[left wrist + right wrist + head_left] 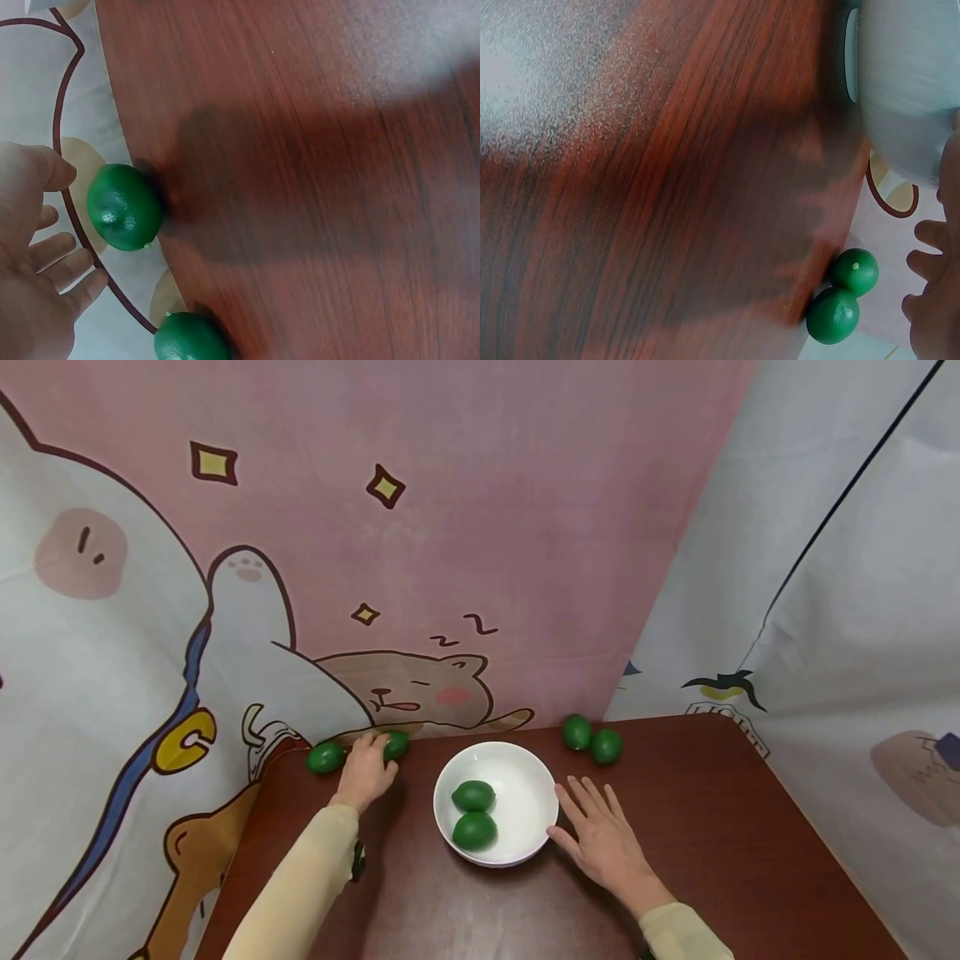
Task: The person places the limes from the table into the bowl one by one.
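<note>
Left hand [366,770]: at the back edge of the table [435,902], palm down, fingers loosely bent, thumb standing apart from them. Inner lime [395,744] lies just beside it on the bowl side; the left wrist view shows a narrow gap between this lime and thumb and fingers. Outer lime [326,757] sits on the hand's other side, also by the back edge, apart from the inner one. Left sleeve [300,885] pale yellow; dark band [358,862] at the wrist.

Right hand [603,839]: fingers straight and spread, thumb wide, beside the right side of the white bowl [525,797]. Tips come close to the rim; contact cannot be told. Right sleeve [682,931] likewise pale.

Bowl: upright, near mid-table, between the hands. Two limes in its left half, far lime [473,796] and near lime [475,831], touching.

Back edge, right of the bowl: another two, tall lime [577,732] and round lime [606,746], side by side, touching.

Table: reddish-brown wood grain, hand shadows across it. Behind: pink and white printed cloth [562,527], with sleeping animal [420,689], yellow bell [183,741] and small stars [386,487].
</note>
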{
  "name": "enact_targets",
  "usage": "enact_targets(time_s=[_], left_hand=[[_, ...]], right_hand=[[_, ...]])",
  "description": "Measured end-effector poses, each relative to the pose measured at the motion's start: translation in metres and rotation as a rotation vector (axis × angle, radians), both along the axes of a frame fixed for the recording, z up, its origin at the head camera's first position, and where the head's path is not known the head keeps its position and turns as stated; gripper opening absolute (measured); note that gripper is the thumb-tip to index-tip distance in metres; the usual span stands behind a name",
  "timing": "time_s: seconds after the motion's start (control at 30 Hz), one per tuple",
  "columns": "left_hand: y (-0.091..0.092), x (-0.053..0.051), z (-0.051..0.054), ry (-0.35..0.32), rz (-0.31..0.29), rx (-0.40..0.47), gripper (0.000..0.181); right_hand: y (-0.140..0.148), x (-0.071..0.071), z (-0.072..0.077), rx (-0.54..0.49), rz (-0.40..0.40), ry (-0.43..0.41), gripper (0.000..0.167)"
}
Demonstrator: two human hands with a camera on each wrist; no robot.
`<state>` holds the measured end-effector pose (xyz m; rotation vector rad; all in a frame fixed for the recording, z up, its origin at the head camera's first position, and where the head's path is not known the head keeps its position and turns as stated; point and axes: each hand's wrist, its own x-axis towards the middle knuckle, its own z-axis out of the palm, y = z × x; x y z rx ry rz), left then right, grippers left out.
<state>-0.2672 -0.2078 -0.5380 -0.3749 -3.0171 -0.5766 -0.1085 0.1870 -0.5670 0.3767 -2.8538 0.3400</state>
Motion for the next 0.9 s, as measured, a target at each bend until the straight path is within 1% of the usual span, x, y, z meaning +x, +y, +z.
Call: enact_targets(time_s=[0.17, 0.37, 0.67, 0.9], left_hand=[[-0.003, -0.004, -0.003, -0.022, 0.006, -0.009, 0.057], [-0.003, -0.006, -0.003, -0.036, 0.008, -0.022, 0.061], [-0.002, -0.013, -0.008, -0.062, 0.019, -0.03, 0.062], [-0.001, -0.017, -0.009, -0.076, 0.026, -0.046, 0.065]], right_hand=[[0.0, -0.001, 0.002, 0.01, 0.0, -0.003, 0.07], [-0.001, -0.001, 0.003, 0.022, -0.006, -0.015, 0.07], [-0.002, 0.0, 0.001, 0.034, -0.019, -0.05, 0.071], [-0.001, 0.0, 0.001, 0.03, -0.016, -0.036, 0.071]])
